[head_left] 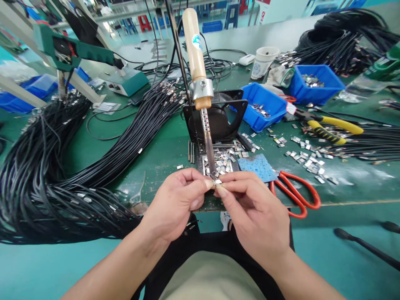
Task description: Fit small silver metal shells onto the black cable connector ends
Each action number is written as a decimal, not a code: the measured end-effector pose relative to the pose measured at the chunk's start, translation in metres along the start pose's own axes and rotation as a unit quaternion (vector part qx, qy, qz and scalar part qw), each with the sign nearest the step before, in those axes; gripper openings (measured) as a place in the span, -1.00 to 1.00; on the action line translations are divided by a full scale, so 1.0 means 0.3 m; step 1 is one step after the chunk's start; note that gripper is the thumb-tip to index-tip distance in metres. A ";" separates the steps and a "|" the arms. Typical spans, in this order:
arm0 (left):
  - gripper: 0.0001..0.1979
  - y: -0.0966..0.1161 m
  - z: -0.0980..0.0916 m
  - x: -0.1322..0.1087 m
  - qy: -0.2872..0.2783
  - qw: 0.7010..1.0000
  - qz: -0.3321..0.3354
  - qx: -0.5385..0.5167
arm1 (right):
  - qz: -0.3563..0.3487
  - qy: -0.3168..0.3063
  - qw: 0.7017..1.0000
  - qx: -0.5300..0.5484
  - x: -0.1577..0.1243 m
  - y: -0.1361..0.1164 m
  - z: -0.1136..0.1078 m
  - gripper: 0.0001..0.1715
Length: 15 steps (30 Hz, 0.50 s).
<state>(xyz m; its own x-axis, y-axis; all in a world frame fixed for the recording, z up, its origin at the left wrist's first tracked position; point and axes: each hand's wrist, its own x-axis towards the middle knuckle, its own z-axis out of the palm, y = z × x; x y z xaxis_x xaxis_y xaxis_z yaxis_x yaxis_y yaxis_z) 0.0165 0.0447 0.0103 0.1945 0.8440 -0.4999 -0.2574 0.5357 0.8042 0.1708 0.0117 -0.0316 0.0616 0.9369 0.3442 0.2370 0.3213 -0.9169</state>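
The wearer's pale top (209, 277) lies nearest, with both forearms reaching past it to the edge of the green bench (162, 146). Burned fingers look like the chief risk: if the soldering iron (204, 114) is hot, a small slip would bring skin against its tip, which points down just beside both thumbs. The metal piece (218, 181) is tiny, so a loose pinch could drop it among the similar loose pieces (223, 163) behind. A sideways swing of the right wrist might also knock the red-handled tool (293, 192), whose handles overhang the edge.

The forearms slant inward, hands meeting below the iron's tip. The right hand (259, 208) pinches the metal piece between thumb and fingers. The left hand (178, 196) has thumb and forefinger drawn together against its near side, other fingers curled; what they grip, I cannot tell. A blue sponge (258, 167) lies behind the right hand.
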 end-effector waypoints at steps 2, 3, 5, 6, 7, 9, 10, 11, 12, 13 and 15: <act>-0.74 0.000 -0.001 -0.001 0.001 1.000 0.000 0.000 | 0.002 0.000 1.000 0.003 0.000 0.003 0.003 -0.84; -0.74 -0.001 -0.002 -0.001 0.001 1.000 0.001 0.001 | 0.002 0.000 1.000 0.003 0.000 0.005 0.004 -0.84; -0.74 -0.003 -0.003 -0.002 0.001 1.000 0.001 0.003 | -0.001 0.001 1.000 0.003 0.000 0.006 0.006 -0.84; -0.74 -0.005 -0.003 -0.001 0.002 1.000 0.002 0.003 | -0.001 0.002 1.000 0.003 0.000 0.006 0.006 -0.84; -0.74 -0.006 -0.003 -0.001 0.003 1.000 0.003 0.004 | -0.001 0.003 1.000 0.003 -0.001 0.005 0.006 -0.84; -0.75 -0.007 -0.001 0.001 0.004 1.000 0.005 0.006 | -0.001 0.005 1.000 0.000 -0.001 0.004 0.005 -0.83; -0.75 -0.007 0.000 0.002 0.004 1.000 0.007 0.008 | 0.000 0.005 1.000 0.000 -0.001 0.003 0.005 -0.83; -0.75 -0.007 0.000 0.003 0.003 1.000 0.009 0.009 | 0.000 0.006 1.000 0.000 -0.001 0.003 0.005 -0.83; -0.75 -0.006 0.001 0.004 0.003 1.000 0.010 0.011 | 0.000 0.007 1.000 0.000 -0.002 0.003 0.004 -0.83; -0.75 -0.007 0.001 0.004 0.003 1.000 0.012 0.013 | 0.000 0.007 1.000 0.002 -0.003 0.004 0.004 -0.82; -0.75 -0.010 -0.001 0.000 0.003 1.000 0.015 0.017 | 0.000 0.005 1.000 0.004 -0.008 0.004 0.002 -0.83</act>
<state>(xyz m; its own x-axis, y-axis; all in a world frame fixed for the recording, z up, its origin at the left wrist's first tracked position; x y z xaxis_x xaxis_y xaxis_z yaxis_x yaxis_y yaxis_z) 0.0169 0.0430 0.0078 0.1815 0.8599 -0.4771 -0.2309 0.5088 0.8293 0.1704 0.0100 -0.0335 0.0721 0.9351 0.3469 0.2286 0.3230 -0.9184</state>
